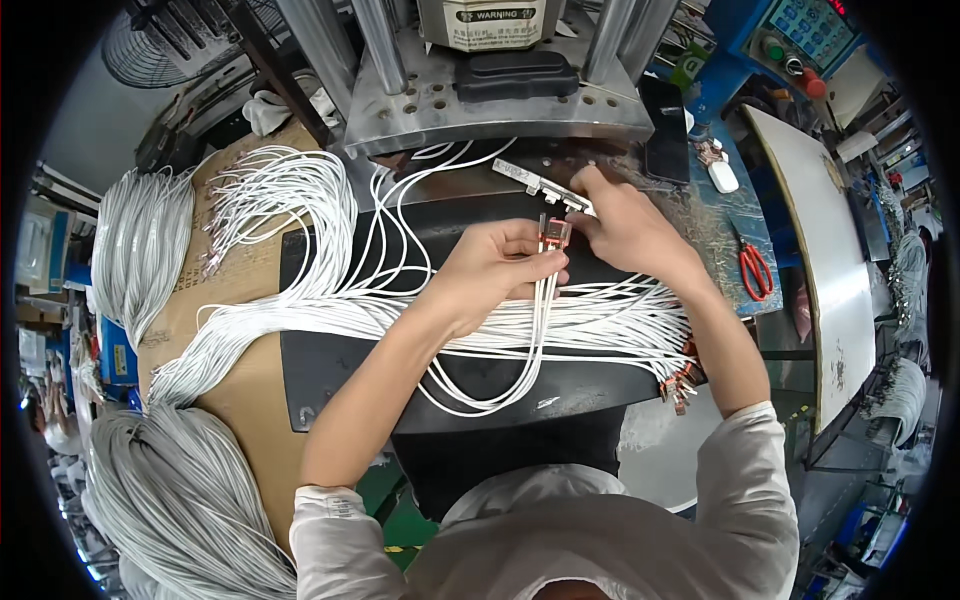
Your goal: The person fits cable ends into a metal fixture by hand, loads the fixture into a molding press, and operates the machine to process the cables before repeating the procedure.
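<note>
My left hand [495,265] pinches a few thin white cables [540,330] just below their copper-coloured connector ends [553,234], holding them upright over a black mat [330,365]. The cables loop down toward my body. My right hand [620,225] is right beside those connector ends, fingers closed on a small silver metal bar [535,182] that juts out to the left, at the base of a metal press machine [500,95].
A large spread of white cables [300,215] drapes over a cardboard box [245,400] at the left. More cable bundles [175,495] hang at the lower left. Connector-tipped cables [678,380] lie at the right. Red scissors [755,268] rest on the blue bench.
</note>
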Motion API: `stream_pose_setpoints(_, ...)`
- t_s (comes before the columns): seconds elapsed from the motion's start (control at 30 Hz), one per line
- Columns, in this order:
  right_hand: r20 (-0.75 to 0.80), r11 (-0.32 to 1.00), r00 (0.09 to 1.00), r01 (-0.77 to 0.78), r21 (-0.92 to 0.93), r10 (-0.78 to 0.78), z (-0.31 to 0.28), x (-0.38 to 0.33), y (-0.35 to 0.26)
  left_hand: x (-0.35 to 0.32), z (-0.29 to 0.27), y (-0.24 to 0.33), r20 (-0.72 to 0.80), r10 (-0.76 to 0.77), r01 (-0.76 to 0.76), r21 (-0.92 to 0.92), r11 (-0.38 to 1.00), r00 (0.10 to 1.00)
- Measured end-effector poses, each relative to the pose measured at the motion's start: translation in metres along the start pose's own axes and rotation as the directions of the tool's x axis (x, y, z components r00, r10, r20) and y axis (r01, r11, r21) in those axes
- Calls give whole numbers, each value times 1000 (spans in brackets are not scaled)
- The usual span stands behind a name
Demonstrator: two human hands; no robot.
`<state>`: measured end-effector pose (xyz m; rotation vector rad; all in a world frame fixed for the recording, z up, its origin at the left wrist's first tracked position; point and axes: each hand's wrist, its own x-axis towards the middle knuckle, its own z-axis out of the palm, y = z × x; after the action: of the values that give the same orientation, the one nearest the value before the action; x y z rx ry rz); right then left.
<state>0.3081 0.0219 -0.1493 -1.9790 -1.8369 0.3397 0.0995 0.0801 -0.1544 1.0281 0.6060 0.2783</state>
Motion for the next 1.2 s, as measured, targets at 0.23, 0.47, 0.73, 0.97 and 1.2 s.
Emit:
stream_pose_setpoints(0.23, 324, 452, 929, -371, 811, 182, -11, -15, 11, 13, 10, -9, -19, 97, -92, 186, 978, 995)
stream_pose_setpoints(0.47, 212, 494, 971, -238, 836, 109, -2, -23, 2, 14, 19, -7, -80, 120, -99, 230, 968, 990)
stream_pose_setpoints(0.73, 303, 465, 930, -368, 805, 209, -17, -28, -3, 10, 12, -8, -70, 87, -72, 197, 978, 994)
stream_pose_setpoints(0.97, 291, 506, 941, -339, 793, 174, -12, -27, -6, 8, 15, -7, -100, 79, -59, 185, 981, 992)
stream_pose_setpoints(1.2, 243, 579, 958, -286, 764, 153, -21, -24, 5, -4, 17, 1, -88, 71, -58, 146, 988, 994)
